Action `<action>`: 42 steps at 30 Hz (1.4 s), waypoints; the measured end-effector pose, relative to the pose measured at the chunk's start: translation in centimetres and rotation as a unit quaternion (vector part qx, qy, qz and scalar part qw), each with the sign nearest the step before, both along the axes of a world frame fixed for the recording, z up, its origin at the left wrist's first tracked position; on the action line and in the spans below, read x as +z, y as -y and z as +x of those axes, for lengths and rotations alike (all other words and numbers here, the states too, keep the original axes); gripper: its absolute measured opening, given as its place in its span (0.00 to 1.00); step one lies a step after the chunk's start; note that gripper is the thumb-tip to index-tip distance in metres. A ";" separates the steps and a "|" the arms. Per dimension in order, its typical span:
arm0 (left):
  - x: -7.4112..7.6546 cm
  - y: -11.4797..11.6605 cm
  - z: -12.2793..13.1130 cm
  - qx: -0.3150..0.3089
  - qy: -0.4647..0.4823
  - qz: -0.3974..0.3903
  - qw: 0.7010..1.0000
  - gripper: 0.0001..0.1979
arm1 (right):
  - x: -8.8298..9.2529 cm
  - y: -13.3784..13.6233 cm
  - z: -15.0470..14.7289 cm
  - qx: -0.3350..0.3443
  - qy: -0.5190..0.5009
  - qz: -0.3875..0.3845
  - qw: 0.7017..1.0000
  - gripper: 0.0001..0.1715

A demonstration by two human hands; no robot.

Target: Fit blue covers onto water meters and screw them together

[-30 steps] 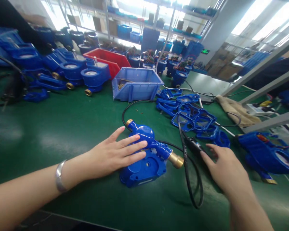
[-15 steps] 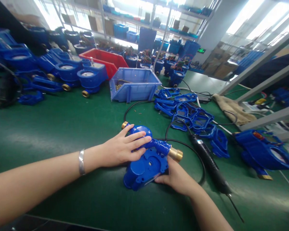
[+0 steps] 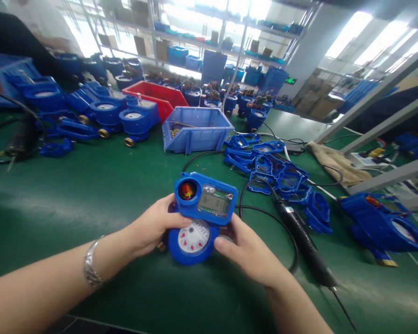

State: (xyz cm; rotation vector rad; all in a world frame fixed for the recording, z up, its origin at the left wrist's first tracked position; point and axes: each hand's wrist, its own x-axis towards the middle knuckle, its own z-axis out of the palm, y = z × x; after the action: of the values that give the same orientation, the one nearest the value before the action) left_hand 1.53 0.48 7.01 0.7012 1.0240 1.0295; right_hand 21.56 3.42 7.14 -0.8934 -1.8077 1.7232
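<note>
A blue water meter (image 3: 191, 254) is held between both hands above the green bench, its white dial with red pointers facing me. Its upper housing has a clear window over a grey display and a round opening with red and yellow parts inside. My left hand (image 3: 153, 227) grips the left side, thumb lying by the dial. On the right side my right hand (image 3: 247, 248) is closed around the body, with its thumb at the dial's rim. The fingers behind the meter are hidden. A brass end shows faintly below my left hand.
A black electric screwdriver (image 3: 304, 246) with a cable lies at the right. Behind it are several blue cover frames (image 3: 278, 171). A blue bin (image 3: 198, 132) of small screws and a red bin (image 3: 156, 97) stand at the back. More meters (image 3: 137, 120) line the left; one (image 3: 386, 227) lies far right.
The water meter has been turned over: its underside and brass pipe faced up before, and now the dial and display face me. My left hand has moved from its top to its left side.
</note>
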 end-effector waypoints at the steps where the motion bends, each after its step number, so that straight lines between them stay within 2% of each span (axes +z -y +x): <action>1: -0.3 0.3 0.2 0.014 0.044 -0.025 0.999 0.25 | -0.1 0.3 -0.6 -0.028 0.033 0.008 0.999 0.32; 3: -0.9 1.0 0.5 0.035 0.092 -0.056 0.994 0.22 | -0.4 0.6 -1.5 -0.078 0.086 0.032 0.993 0.29; 6: -1.6 1.9 1.1 0.056 0.122 -0.085 0.987 0.17 | -0.8 0.8 -2.1 -0.113 0.126 0.048 0.984 0.26; 10: -1.7 2.4 1.6 0.080 0.137 -0.085 0.984 0.19 | -0.6 0.8 -2.4 -0.130 0.201 0.100 0.966 0.25; 12: -1.6 2.5 1.6 0.105 0.130 -0.090 0.982 0.20 | -0.4 0.5 -2.8 -0.149 0.225 0.153 0.951 0.33; 14: -1.7 2.6 1.6 0.129 0.118 -0.103 0.979 0.20 | -0.3 -0.2 -3.2 -0.154 0.216 0.188 0.946 0.45; 16: -2.1 2.7 1.5 0.141 0.112 -0.111 0.977 0.20 | -0.4 -1.1 -3.6 -0.124 0.182 0.171 0.960 0.53; 18: -2.5 2.8 1.4 0.139 0.112 -0.106 0.978 0.20 | -0.7 -2.0 -4.0 -0.092 0.140 0.124 0.978 0.57; 20: -3.0 2.9 1.2 0.132 0.114 -0.092 0.980 0.19 | -1.2 -2.5 -4.2 -0.102 0.093 0.092 0.986 0.57; 24: -3.6 3.1 0.4 0.080 0.149 -0.025 0.985 0.20 | -1.9 -2.3 -4.3 -0.161 0.006 0.083 0.983 0.49; 27: -4.1 3.0 -0.5 -0.003 0.185 0.030 0.982 0.32 | -1.6 -1.5 -4.1 -0.198 -0.036 0.066 0.977 0.46; 30: -4.8 2.5 -1.6 -0.066 0.193 0.036 0.978 0.42 | -1.2 -0.9 -3.9 -0.260 -0.048 0.054 0.963 0.46; 34: -5.8 1.5 -2.5 -0.057 0.153 0.024 0.986 0.40 | -1.4 -0.4 -3.5 -0.322 -0.050 0.045 0.944 0.46; 37: -5.9 0.9 -2.6 -0.058 0.122 0.041 0.990 0.38 | -1.7 0.0 -3.4 -0.346 -0.050 0.023 0.937 0.45; 42: -4.7 -0.2 -2.4 -0.236 0.092 0.059 0.966 0.40 | -1.7 0.5 -3.7 -0.366 -0.044 0.019 0.929 0.46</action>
State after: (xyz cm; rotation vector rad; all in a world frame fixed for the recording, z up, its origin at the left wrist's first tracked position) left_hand -0.87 0.70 2.30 0.8786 0.5951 0.7228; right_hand 17.84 2.93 5.43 -1.2471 -1.2055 1.2113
